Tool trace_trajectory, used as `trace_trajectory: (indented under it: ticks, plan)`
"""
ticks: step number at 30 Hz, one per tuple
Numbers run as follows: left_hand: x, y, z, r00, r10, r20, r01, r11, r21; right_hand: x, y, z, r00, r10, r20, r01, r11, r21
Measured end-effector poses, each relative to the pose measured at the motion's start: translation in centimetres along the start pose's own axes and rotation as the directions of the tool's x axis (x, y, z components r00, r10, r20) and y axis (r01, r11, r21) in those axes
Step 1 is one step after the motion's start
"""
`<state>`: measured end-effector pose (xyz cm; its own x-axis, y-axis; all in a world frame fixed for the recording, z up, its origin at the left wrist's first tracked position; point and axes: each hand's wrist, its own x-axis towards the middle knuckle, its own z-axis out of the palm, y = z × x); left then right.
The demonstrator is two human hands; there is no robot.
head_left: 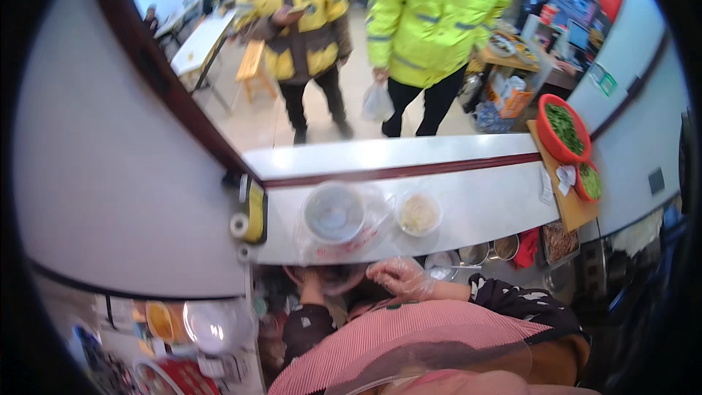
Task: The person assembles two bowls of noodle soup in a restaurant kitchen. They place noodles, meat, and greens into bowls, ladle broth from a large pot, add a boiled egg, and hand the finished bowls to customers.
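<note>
My left hand [312, 283] reaches down to a reddish basin [349, 278] beneath the front edge of the counter; its fingers are hidden there. In a clear plastic glove, my right hand [398, 276] hovers just below the counter edge, its fingers loosely stretched to the left with nothing visible in them. Above my left hand, a round clear plastic container [334, 212] stands on a thin plastic bag [373, 227] with red print. To its right sits a white bowl [419, 214] holding pale food.
A yellow-and-black device [253, 212] stands at the counter's left end. On the right, a cutting board [578, 212] bears a red basin [543, 128] of greens and a smaller red bowl [588, 181]. Metal pots [504, 247] line the lower right. Two people in bright jackets [431, 22] stand beyond the counter.
</note>
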<state>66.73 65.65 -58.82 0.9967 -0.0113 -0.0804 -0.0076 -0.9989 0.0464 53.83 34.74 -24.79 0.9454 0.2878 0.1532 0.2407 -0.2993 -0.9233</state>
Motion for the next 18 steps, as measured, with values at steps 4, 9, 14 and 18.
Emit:
trace_trajectory:
  ticks: [4,9,14,18]
  plan:
    - [0.0,-0.4,-0.9,0.967,-0.129,0.221,0.123,0.991,0.043,-0.7,1.4,0.5,0.996,0.079,-0.042,-0.07,0.981,0.184]
    - [-1.6,-1.3,-3.0,0.972,0.098,0.216,-0.235,0.283,0.93,-0.7,2.1,0.8,0.998,0.065,-0.028,-0.058,0.981,0.187]
    - [-6.2,-1.6,-6.1,0.774,-0.353,0.525,0.092,-0.759,-0.645,-0.3,0.9,0.4,0.998,0.052,0.029,-0.055,0.989,0.136]
    - [-12.3,-1.1,-10.7,0.663,-0.635,0.396,-0.05,-0.566,-0.823,-0.5,0.4,0.2,0.997,0.016,0.071,-0.018,0.999,0.03]
